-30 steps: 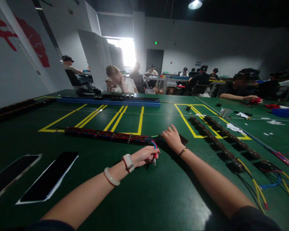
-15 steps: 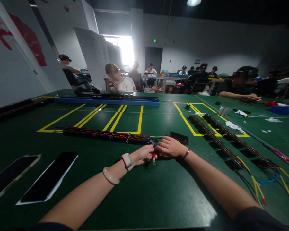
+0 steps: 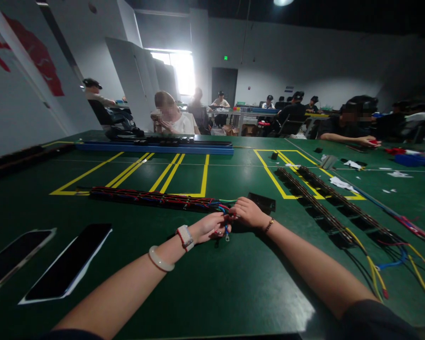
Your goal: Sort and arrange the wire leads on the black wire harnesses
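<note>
Left hand [image 3: 208, 227] is gripping the wire bundle [image 3: 223, 208] at the right end of the wired black strip [image 3: 152, 197], same spot as in both earlier frames. Right hand [image 3: 248, 213] is now working right beside it, fingertips pinching what is looking like a red wire [image 3: 233, 216]; one second ago it was hovering apart with fingers raised, half a second ago it was reaching in next to the left hand. A blue wire end [image 3: 227, 228] with a ring terminal is now hanging below the left fingers, where a red one was showing half a second ago. Strip is lying lengthwise on the green table [image 3: 184, 302], not shifting, just in front of the yellow tape lines [image 3: 127, 173]. Black box [image 3: 264, 202] is sitting just beyond the right hand; dark slab [image 3: 69, 264] is resting on a white sheet [image 3: 25, 300], near left.
</note>
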`<action>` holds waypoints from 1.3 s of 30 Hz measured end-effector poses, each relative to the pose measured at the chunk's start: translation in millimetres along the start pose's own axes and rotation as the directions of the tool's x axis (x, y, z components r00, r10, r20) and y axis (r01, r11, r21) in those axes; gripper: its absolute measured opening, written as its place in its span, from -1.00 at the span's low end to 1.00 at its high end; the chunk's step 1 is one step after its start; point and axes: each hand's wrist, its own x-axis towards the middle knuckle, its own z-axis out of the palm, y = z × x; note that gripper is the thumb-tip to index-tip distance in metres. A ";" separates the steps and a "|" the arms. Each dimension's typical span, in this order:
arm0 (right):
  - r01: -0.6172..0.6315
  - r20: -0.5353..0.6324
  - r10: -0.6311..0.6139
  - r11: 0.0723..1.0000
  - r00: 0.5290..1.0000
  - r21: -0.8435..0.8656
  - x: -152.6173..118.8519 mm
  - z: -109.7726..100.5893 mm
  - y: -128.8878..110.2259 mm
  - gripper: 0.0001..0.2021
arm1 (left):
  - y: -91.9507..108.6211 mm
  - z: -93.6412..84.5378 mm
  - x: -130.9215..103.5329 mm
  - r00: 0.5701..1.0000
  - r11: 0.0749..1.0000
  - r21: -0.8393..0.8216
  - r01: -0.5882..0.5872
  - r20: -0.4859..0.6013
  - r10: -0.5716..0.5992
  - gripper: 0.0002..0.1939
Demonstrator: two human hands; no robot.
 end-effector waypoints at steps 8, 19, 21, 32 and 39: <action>-0.654 0.135 0.646 0.756 0.751 0.017 55.9 -22.5 -3.6 -0.55 | -3.3 -4.4 5.3 1.000 0.998 0.049 0.030 0.000 -0.030 -0.76; -0.335 0.264 0.420 0.889 0.868 -0.312 137.5 -8.5 -40.8 -0.76 | -5.2 3.3 2.1 0.994 0.999 0.042 -0.011 -0.110 0.016 -0.95; -0.347 0.259 0.419 0.894 0.870 -0.283 132.8 -12.0 -38.5 -0.77 | -5.3 2.5 2.2 0.995 0.999 0.041 -0.003 -0.095 0.007 -0.95; -0.506 -0.013 0.510 0.849 0.860 -0.149 18.1 -19.4 5.5 -0.78 | -0.8 3.5 0.8 0.999 0.999 0.052 -0.004 -0.040 0.006 -0.81; -0.410 0.094 0.453 0.864 0.887 -0.294 2.9 -2.0 4.0 -0.79 | 4.8 5.7 -2.2 0.994 0.985 0.171 0.036 -0.104 -0.019 -0.73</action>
